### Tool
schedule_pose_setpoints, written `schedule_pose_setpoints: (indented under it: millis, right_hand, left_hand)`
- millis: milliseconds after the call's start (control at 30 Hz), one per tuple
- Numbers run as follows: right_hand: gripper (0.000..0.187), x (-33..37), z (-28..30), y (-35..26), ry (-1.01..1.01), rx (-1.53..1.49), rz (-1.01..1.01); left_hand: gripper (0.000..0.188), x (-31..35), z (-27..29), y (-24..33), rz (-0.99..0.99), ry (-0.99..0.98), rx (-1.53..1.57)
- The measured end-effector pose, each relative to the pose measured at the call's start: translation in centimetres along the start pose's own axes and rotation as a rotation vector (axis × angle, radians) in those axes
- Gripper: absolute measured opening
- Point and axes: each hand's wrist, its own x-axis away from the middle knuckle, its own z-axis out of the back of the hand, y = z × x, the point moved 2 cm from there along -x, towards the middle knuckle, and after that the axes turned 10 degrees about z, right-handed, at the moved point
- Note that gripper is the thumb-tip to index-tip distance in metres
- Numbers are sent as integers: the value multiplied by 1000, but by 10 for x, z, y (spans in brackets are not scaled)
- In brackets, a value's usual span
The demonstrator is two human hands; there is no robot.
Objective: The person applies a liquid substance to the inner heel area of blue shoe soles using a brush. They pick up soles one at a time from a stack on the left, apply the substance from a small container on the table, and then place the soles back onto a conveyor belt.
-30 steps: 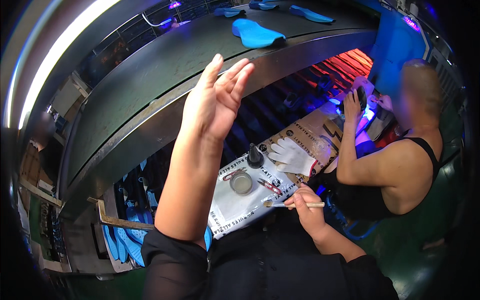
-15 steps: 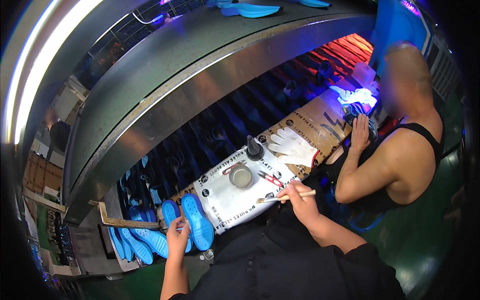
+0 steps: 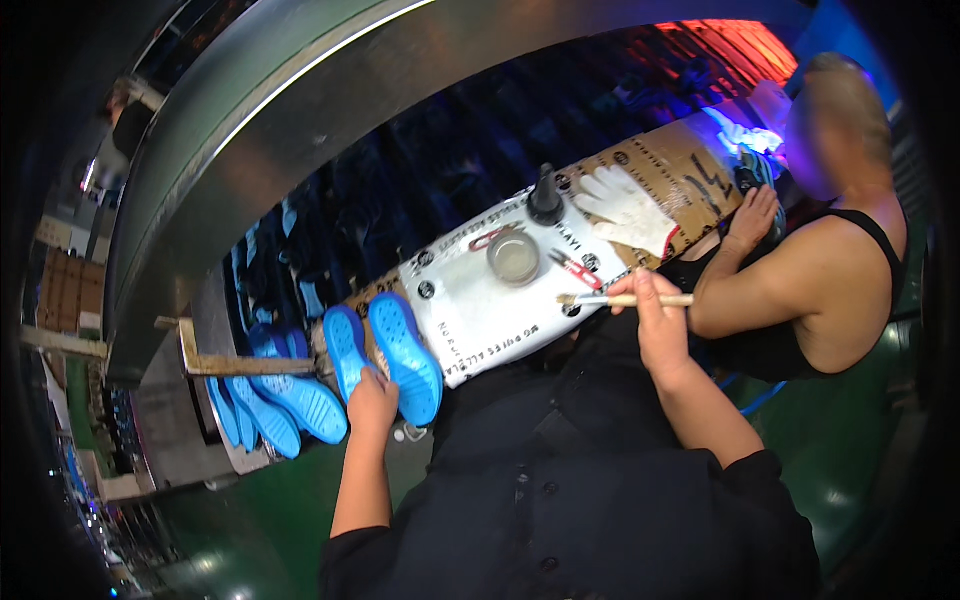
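Since the frame half a second ago, the left hand point(image 3: 372, 403) has come down onto a blue sole point(image 3: 345, 340), and the table appears higher in the head view. That sole lies at eight o'clock from the round jar point(image 3: 513, 257); the left fingers touch its near end, though I cannot tell whether they have closed around it. Just beside it, on the three o'clock side, is a second blue sole point(image 3: 405, 355). The right hand point(image 3: 657, 330) grasps a brush point(image 3: 590, 299) between thumb and fingers, its bristles pointing toward nine o'clock over the edge of the white covering point(image 3: 480, 335). Around the jar, a dark bottle point(image 3: 546, 200) stands at one o'clock, a white glove point(image 3: 625, 212) lies at two, and red-handled snips point(image 3: 580, 270) lie between three and four. A co-worker point(image 3: 830, 275) is at three o'clock, near the right hand.
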Motion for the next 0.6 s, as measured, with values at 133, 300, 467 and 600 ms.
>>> schedule_pose_setpoints:
  millis: [133, 300, 467, 600]
  right_hand:
    - [37, -24, -24, 11, -142, 213, 211]
    - [21, -59, -68, 23, -278, 411, 399]
    - [20, -75, -87, 54, -339, 578, 385]
    - [21, -75, -93, 63, -355, 640, 369]
  left_hand:
    - [27, 5, -10, -9, 6, -47, 2]
    - [28, 9, -13, -3, 80, -117, -56]
    - [33, 15, -13, -3, 33, -101, 64]
    - [34, 23, -28, -8, 34, -118, 23]
